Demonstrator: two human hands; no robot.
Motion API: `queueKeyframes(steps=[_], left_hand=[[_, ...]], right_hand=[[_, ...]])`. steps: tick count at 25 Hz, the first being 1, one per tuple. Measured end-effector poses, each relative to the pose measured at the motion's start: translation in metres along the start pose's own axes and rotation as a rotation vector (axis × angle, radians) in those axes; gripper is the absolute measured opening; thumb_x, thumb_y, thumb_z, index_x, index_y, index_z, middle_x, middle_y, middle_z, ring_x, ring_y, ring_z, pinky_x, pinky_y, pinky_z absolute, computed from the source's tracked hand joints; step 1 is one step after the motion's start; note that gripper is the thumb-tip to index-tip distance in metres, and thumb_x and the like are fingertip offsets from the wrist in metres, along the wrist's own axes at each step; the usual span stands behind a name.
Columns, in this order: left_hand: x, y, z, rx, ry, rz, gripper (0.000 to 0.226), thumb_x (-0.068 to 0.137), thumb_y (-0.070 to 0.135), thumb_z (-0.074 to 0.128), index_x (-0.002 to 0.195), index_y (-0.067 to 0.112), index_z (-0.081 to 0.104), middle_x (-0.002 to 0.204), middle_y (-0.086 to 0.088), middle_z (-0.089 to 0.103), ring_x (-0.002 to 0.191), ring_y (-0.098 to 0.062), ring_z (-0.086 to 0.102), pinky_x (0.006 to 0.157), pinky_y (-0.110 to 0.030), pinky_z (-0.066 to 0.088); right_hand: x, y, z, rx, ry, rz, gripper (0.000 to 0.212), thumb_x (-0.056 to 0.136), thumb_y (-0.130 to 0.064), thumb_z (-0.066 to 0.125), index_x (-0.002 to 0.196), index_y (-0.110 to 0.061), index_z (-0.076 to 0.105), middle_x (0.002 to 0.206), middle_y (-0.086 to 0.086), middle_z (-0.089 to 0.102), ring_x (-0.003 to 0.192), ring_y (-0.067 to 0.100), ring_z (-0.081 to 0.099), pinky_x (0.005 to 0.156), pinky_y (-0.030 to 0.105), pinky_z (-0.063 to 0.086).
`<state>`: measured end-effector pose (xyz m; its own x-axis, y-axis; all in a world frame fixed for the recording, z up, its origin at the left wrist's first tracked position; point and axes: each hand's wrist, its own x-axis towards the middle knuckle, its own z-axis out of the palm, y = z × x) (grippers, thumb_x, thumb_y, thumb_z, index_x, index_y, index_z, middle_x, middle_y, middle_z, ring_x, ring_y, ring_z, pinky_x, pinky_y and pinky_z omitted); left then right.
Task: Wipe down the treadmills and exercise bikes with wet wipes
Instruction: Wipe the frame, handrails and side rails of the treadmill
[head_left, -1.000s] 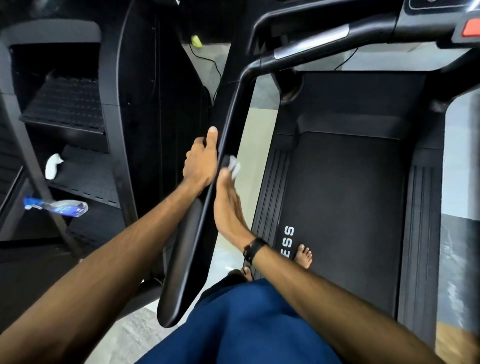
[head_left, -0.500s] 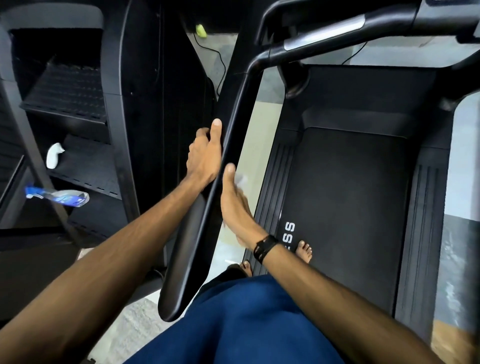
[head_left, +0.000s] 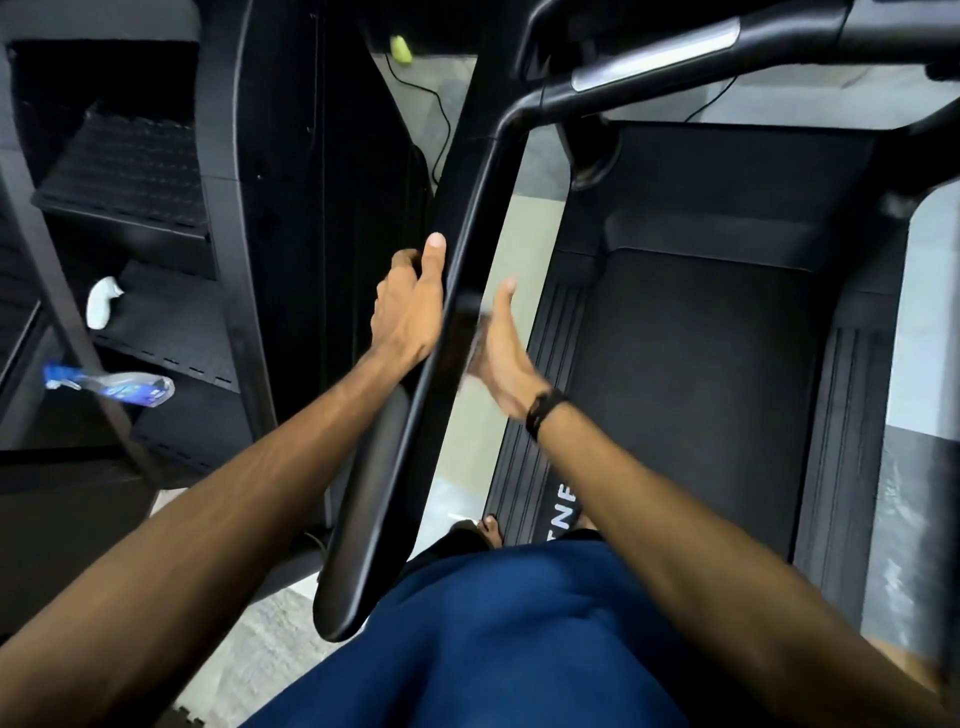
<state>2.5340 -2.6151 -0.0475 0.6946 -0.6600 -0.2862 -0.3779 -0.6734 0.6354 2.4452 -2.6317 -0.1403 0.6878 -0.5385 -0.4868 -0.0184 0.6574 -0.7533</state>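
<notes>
Two hands flank the handrail (head_left: 467, 249): left hand (head_left: 408, 306) curls around its left side; right hand (head_left: 501, 353) presses a blurred wipe (head_left: 475, 338) against its right, fingers straight.

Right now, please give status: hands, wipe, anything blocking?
Left hand grips handrail. Right hand presses blurred wipe on rail's inner side. Nothing blocking.

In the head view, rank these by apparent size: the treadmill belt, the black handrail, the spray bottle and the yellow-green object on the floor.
1. treadmill belt
2. handrail, though it is nearer the camera, which inflates it
3. spray bottle
4. yellow-green object, farthest away, so its true size is unsure
</notes>
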Motion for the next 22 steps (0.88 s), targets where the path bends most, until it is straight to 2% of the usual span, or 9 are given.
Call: queueKeyframes(steps=[2, 4, 6, 9, 11, 14, 17, 20, 22], left_hand=[[-0.002, 0.002, 0.002, 0.004, 0.009, 0.007, 0.065, 0.102, 0.059, 0.029, 0.143, 0.011, 0.046, 0.116, 0.001, 0.058, 0.106, -0.016, 0.052, 0.093, -0.031, 0.038], [-0.001, 0.002, 0.002, 0.001, 0.015, 0.003, 0.064, 0.102, 0.058, 0.030, 0.142, 0.012, 0.047, 0.113, 0.003, 0.057, 0.104, -0.014, 0.049, 0.090, -0.030, 0.035], [-0.001, 0.001, 0.000, -0.012, 0.004, 0.014, 0.064, 0.102, 0.059, 0.031, 0.143, 0.012, 0.046, 0.116, 0.003, 0.057, 0.110, -0.016, 0.053, 0.094, -0.032, 0.038], [0.000, -0.004, 0.000, -0.044, -0.007, 0.083, 0.069, 0.101, 0.059, 0.033, 0.152, 0.014, 0.033, 0.147, -0.006, 0.049, 0.135, -0.023, 0.045, 0.113, -0.042, 0.036], [-0.001, -0.005, 0.000, -0.050, -0.019, 0.140, 0.068, 0.103, 0.055, 0.034, 0.157, 0.017, 0.021, 0.159, -0.007, 0.035, 0.145, -0.022, 0.034, 0.120, -0.043, 0.028], [-0.004, -0.004, -0.002, -0.059, -0.026, 0.213, 0.063, 0.105, 0.050, 0.031, 0.159, 0.020, 0.016, 0.163, -0.004, 0.026, 0.149, -0.017, 0.025, 0.123, -0.042, 0.021], [-0.006, 0.000, -0.005, -0.040, -0.058, 0.346, 0.063, 0.106, 0.050, 0.022, 0.159, 0.017, 0.016, 0.164, -0.002, 0.020, 0.150, -0.008, 0.018, 0.125, -0.036, 0.014], [-0.005, 0.003, -0.007, 0.140, -0.121, 0.559, 0.080, 0.098, 0.067, 0.009, 0.158, 0.015, 0.012, 0.166, -0.003, 0.010, 0.148, -0.001, 0.004, 0.120, -0.015, -0.002], [0.003, 0.000, -0.004, 0.188, -0.171, 0.575, 0.081, 0.098, 0.067, 0.007, 0.159, 0.014, 0.013, 0.167, -0.004, 0.006, 0.150, -0.005, 0.001, 0.121, -0.017, -0.004]], right_hand=[[0.030, -0.030, -0.021, 0.031, 0.086, -0.052, 0.115, 0.050, -0.109, 0.017, 0.135, -0.038, 0.045, 0.126, -0.016, 0.048, 0.117, 0.001, 0.047, 0.101, 0.032, 0.033], [0.041, -0.028, -0.024, -0.060, 0.107, -0.011, 0.127, 0.056, -0.106, 0.014, 0.156, -0.029, 0.030, 0.139, -0.011, 0.038, 0.135, 0.010, 0.037, 0.121, 0.045, 0.019], [0.017, -0.016, -0.004, -0.141, 0.056, 0.055, 0.126, 0.059, -0.106, 0.014, 0.158, -0.029, 0.019, 0.147, -0.008, 0.032, 0.140, 0.015, 0.029, 0.123, 0.055, 0.010], [-0.034, 0.016, 0.028, -0.139, -0.096, 0.085, 0.121, 0.059, -0.104, 0.008, 0.159, -0.036, 0.008, 0.167, -0.003, 0.012, 0.154, 0.017, 0.010, 0.123, 0.055, 0.011], [-0.032, -0.004, 0.030, -0.149, -0.018, 0.076, 0.126, 0.057, -0.104, 0.006, 0.160, -0.032, 0.003, 0.168, -0.001, 0.003, 0.154, 0.017, 0.003, 0.124, 0.053, 0.010], [0.016, -0.073, 0.015, -0.193, 0.246, -0.188, 0.100, 0.080, -0.089, 0.008, 0.159, -0.030, -0.006, 0.167, -0.006, -0.010, 0.153, 0.013, -0.004, 0.124, 0.046, 0.000], [0.009, -0.075, 0.030, -0.240, 0.292, -0.433, 0.075, 0.096, -0.071, 0.012, 0.159, -0.032, -0.006, 0.167, -0.012, -0.008, 0.153, 0.008, -0.004, 0.125, 0.047, 0.000], [-0.049, 0.005, 0.051, -0.208, 0.156, -0.342, 0.096, 0.084, -0.087, 0.011, 0.158, -0.030, -0.011, 0.164, -0.018, -0.016, 0.151, 0.001, -0.013, 0.126, 0.046, 0.000], [-0.056, 0.010, 0.051, -0.152, 0.110, -0.286, 0.108, 0.074, -0.096, 0.012, 0.158, -0.031, -0.011, 0.164, -0.018, -0.016, 0.150, 0.000, -0.012, 0.126, 0.044, 0.003]])
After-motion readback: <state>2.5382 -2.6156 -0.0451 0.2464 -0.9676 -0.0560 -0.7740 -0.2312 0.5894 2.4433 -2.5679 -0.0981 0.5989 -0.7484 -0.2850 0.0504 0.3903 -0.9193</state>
